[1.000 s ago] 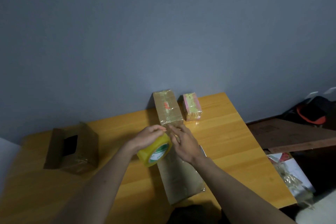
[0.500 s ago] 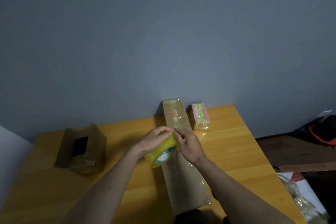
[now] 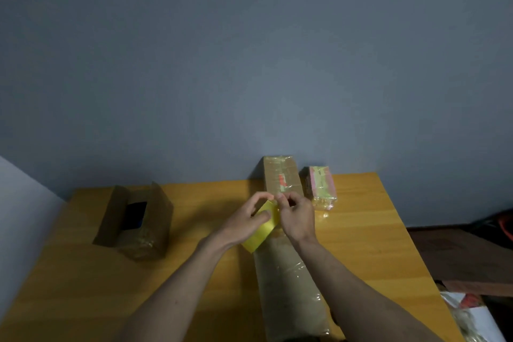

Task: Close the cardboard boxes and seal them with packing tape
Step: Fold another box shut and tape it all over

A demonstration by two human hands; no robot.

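- Yellow tape roll (image 3: 262, 226) sits in the left hand (image 3: 244, 223), thumb and fingers curled round its rim so that it is steadied above the long box (image 3: 288, 286); held up like this, the free end can be worked without the roll running off.
- The right hand (image 3: 298, 216) has its fingertips (image 3: 280, 197) drawn together in a pinch at the roll's top edge, probably picking at the tape's end (the end itself is too small to make out).
- The long box lies flat on the table (image 3: 374, 244), running away from the person straight under both hands, so a strip could be drawn along its length; it looks closed and already shiny with tape.
- A second wrapped box (image 3: 280, 175) stands at the far edge against the wall, with a small pink and yellow pack (image 3: 322, 187) just beside it, likely set aside as finished.
- The open box (image 3: 136, 219) waits well apart on the left, flaps up and dark inside, not yet closed.
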